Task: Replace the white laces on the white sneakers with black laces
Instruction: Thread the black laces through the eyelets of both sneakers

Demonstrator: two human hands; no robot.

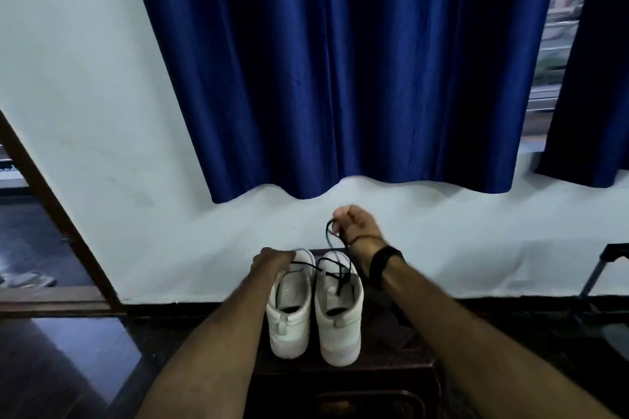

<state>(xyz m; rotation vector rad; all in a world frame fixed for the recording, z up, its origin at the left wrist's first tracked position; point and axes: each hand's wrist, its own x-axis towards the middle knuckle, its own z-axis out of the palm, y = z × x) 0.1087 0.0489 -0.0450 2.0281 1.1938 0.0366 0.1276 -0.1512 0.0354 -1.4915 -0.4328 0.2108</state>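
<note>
step: threading black lace [335, 257] through right sneaker [338, 309] | right hand [354, 223] pinches lace above it | left hand [272, 262] closed on lace beside it | next: pull even

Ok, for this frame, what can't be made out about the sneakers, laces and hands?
All in the head view:
- Toes and eyelets of the two white sneakers: face away, so lacing progress is unclear.
- Left hand fingertips: curled out of sight.
- Thin black lace in the right hand: ends blurred.
- White laces: none discernible.
</note>
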